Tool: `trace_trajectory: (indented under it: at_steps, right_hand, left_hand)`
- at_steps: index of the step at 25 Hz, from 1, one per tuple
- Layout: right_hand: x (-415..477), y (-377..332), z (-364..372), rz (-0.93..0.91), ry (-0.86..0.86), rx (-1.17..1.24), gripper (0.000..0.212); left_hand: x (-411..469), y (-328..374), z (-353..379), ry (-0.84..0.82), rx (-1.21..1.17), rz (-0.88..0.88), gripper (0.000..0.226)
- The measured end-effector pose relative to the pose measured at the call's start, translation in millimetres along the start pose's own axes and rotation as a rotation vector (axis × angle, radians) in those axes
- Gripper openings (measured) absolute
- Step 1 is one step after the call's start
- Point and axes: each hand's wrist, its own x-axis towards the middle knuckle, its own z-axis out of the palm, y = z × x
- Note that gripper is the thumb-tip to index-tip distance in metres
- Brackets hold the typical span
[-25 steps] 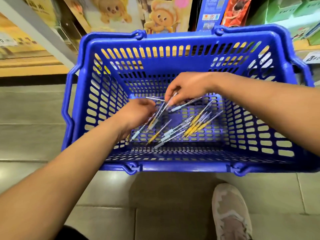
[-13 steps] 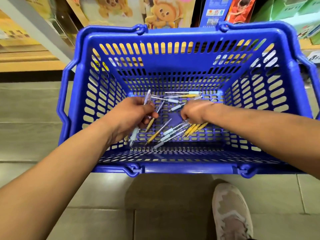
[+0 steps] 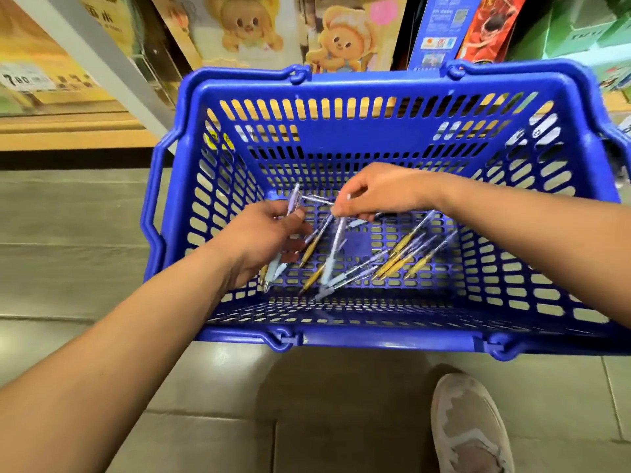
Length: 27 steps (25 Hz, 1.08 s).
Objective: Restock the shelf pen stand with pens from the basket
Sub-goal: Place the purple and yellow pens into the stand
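A blue plastic basket [image 3: 341, 337] stands on the floor below me. Several pens with yellow or pale blue grips [image 3: 403, 254] lie loose on its bottom. My left hand [image 3: 263, 240] is inside the basket at the left and grips a small bunch of pens, their ends sticking out above and below the fist. My right hand [image 3: 375, 192] hovers just right of it and pinches one pale blue pen [image 3: 336, 244] that hangs down from the fingertips. No pen stand is in view.
Shelves with boxed goods and cartoon-bear packages [image 3: 246, 25] rise behind the basket. A grey shelf post [image 3: 112, 70] slants at the left. The floor is grey tile, and my shoe [image 3: 467, 428] is at the bottom right.
My right hand has lifted from the loose pens on the basket bottom with one pen pinched, moving up and toward my left hand. The left hand keeps its bunch.
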Motion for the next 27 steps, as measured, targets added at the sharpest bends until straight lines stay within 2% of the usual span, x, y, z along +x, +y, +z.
trace_trajectory:
  at_steps: [3,5,8,9,10,13,14,16,20,22,24,27]
  right_hand:
    - [10,-23,13,-0.011,0.003,0.233,0.054]
    - [17,-31,22,-0.006,-0.024,0.394,0.043]
    - [16,-28,25,-0.01,-0.141,0.745,0.027]
    - [16,-21,25,0.006,-0.149,0.723,0.025]
    - [16,-13,27,0.041,-0.126,0.541,0.023]
    - [17,21,43,0.24,-0.102,-0.415,0.011]
    - [16,33,50,0.289,-0.126,-0.641,0.011]
    - [12,51,62,0.309,-0.181,-0.882,0.015]
    - [11,51,71,0.261,-0.208,-1.079,0.007]
    - [13,41,62,0.203,-0.21,-0.994,0.003]
    - [13,27,43,0.165,-0.197,-0.697,0.01]
    - [8,-2,17,0.037,-0.083,-0.203,0.016]
  left_hand:
    - [-4,0,1,-0.069,-0.017,-0.032,0.029]
    - [-5,1,-1,-0.103,-0.094,-0.073,0.031]
    - [-5,4,-6,-0.069,-0.171,-0.059,0.028]
    - [-5,4,-9,-0.048,-0.183,-0.048,0.026]
    - [-3,3,-11,-0.034,-0.198,-0.044,0.024]
    - [0,0,-19,-0.029,-0.194,-0.044,0.025]
    - [0,-1,-21,-0.033,-0.172,-0.041,0.023]
    - [1,-2,-25,-0.029,-0.123,-0.029,0.018]
    - [4,-4,-29,-0.015,-0.08,-0.005,0.015]
    - [4,-4,-26,-0.021,-0.104,-0.013,0.019]
    - [3,-4,-23,0.005,-0.128,-0.027,0.021]
    - [4,-7,-19,0.042,-0.076,-0.026,0.021]
